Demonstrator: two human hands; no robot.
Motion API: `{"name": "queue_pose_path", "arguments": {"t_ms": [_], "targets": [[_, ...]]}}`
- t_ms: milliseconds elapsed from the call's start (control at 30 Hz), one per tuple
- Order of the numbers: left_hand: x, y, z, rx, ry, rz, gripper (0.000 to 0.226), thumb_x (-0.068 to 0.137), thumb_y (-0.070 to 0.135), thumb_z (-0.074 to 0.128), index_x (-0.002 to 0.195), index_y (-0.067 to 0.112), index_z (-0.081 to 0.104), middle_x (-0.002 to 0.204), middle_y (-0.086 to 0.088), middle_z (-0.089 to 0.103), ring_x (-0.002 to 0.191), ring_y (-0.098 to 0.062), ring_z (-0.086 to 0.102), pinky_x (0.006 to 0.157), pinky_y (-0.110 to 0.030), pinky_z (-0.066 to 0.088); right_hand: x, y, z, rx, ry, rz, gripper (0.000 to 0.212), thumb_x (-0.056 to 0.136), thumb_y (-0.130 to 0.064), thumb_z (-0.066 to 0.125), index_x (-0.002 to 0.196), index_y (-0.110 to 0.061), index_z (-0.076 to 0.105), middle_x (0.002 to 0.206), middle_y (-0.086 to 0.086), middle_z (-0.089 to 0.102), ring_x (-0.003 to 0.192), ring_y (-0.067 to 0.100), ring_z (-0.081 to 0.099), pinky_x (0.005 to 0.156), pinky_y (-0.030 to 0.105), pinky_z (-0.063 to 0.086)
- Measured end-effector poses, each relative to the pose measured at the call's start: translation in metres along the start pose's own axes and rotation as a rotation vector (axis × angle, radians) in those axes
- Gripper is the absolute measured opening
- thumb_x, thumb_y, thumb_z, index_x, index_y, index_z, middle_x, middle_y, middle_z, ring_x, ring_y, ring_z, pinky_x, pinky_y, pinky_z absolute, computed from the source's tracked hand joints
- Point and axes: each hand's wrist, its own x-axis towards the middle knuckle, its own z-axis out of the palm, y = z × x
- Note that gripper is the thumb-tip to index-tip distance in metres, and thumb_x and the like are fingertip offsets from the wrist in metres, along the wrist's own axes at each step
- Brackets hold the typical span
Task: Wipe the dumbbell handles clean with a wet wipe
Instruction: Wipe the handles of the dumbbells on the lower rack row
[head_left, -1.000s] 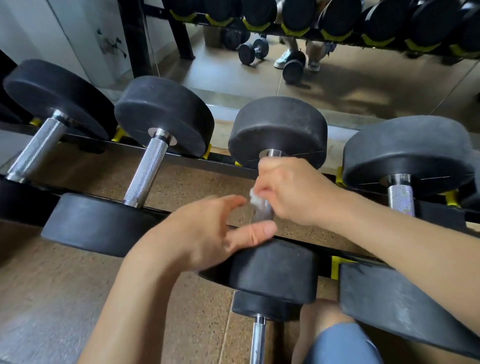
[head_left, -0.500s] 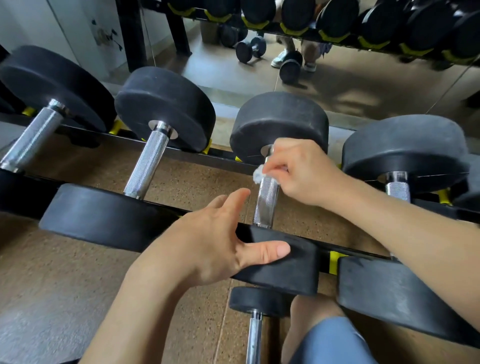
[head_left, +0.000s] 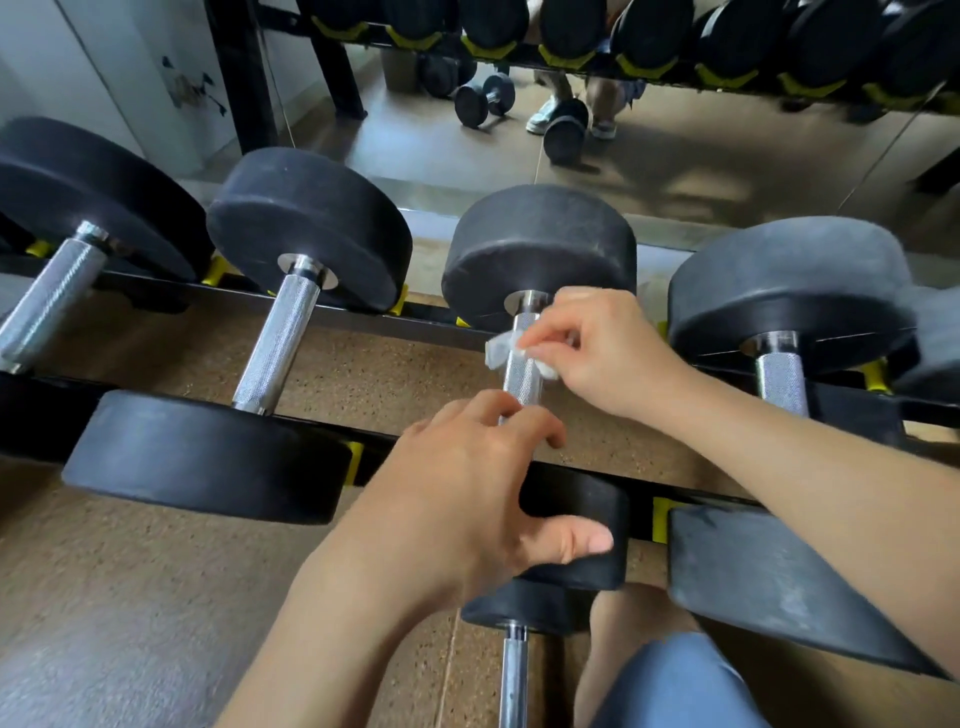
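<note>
Gym corner: mirror (head_left: 675, 171) behind the rack (head_left: 363, 323), brown speckled floor (head_left: 130, 597) under it. L to R: the 1st handle (head_left: 49, 312) and 2nd handle (head_left: 278, 343) lie bare, nobody on them; can't tell from the metal if they're wiped.

The 3rd handle (head_left: 522, 382) is the one in work. Your left hand (head_left: 462, 499) sits at its near end, fingers bent over the bar, thumb out across the near weight (head_left: 587, 519). Grip or just rest, can't tell. Your right hand (head_left: 602, 353) pinches the wet wipe (head_left: 497, 352) against the bar's far end, just short of the far weight (head_left: 540, 244).

The 4th handle (head_left: 781, 382), right of your forearm, looks untouched. So approx mid-task, w/ at least one left.

Room is tight: short bar, weight faces at both ends, and your left fingers cover the near part. Shift them to reach it.
</note>
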Motion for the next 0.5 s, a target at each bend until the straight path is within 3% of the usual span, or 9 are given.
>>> {"name": "queue_pose_path", "arguments": {"t_ms": [67,133,267,367,433,500], "targets": [[-0.003,0.009,0.010,0.138,0.012,0.064,0.078,0.061,0.080,0.059,0.128,0.045,0.042,0.133,0.014,0.043,0.122,-0.013,0.043,0.105,-0.043,0.036,0.003,0.003,0.004,0.132,0.052,0.206,0.019,0.083,-0.009,0.068,0.076,-0.026,0.071,0.070,-0.002,0.062,0.065,0.013,0.059,0.067,0.034,0.051],[-0.005,0.013,0.023,0.275,0.059,0.119,0.083,0.049,0.081,0.061,0.121,0.041,0.051,0.116,0.010,0.057,0.107,-0.019,0.056,0.093,-0.049,0.045,-0.001,-0.002,0.011,0.270,0.036,0.367,0.014,0.086,-0.011,0.063,0.080,-0.022,0.068,0.073,0.001,0.065,0.067,0.018,0.062,0.066,0.035,0.054],[-0.003,0.008,0.034,0.282,0.212,0.189,0.073,0.054,0.074,0.057,0.116,0.035,0.059,0.098,0.012,0.063,0.088,-0.017,0.058,0.074,-0.036,0.044,-0.004,-0.007,0.011,0.760,-0.068,0.727,0.015,0.093,-0.012,0.053,0.097,0.000,0.061,0.072,0.006,0.051,0.063,0.014,0.045,0.052,0.023,0.032],[-0.002,0.003,0.035,0.270,0.280,0.245,0.073,0.055,0.073,0.060,0.116,0.033,0.063,0.096,0.011,0.064,0.086,-0.016,0.059,0.068,-0.034,0.041,-0.004,-0.007,0.007,0.942,-0.118,0.773,0.019,0.096,-0.014,0.055,0.107,0.000,0.061,0.074,0.005,0.047,0.060,0.010,0.040,0.051,0.022,0.029],[-0.003,0.002,0.036,0.256,0.290,0.258,0.073,0.056,0.074,0.060,0.117,0.033,0.064,0.096,0.011,0.064,0.087,-0.016,0.059,0.067,-0.036,0.044,-0.007,-0.011,0.009,0.903,-0.090,0.721,0.011,0.097,-0.011,0.052,0.089,-0.005,0.057,0.071,0.006,0.045,0.058,0.010,0.037,0.050,0.021,0.030],[-0.004,0.000,0.035,0.231,0.300,0.272,0.072,0.058,0.075,0.056,0.118,0.035,0.064,0.098,0.011,0.064,0.087,-0.015,0.060,0.067,-0.037,0.045,-0.007,-0.017,0.012,0.769,-0.053,0.659,0.022,0.096,-0.006,0.050,0.075,-0.011,0.047,0.071,0.008,0.044,0.057,0.011,0.038,0.052,0.023,0.032]]}}
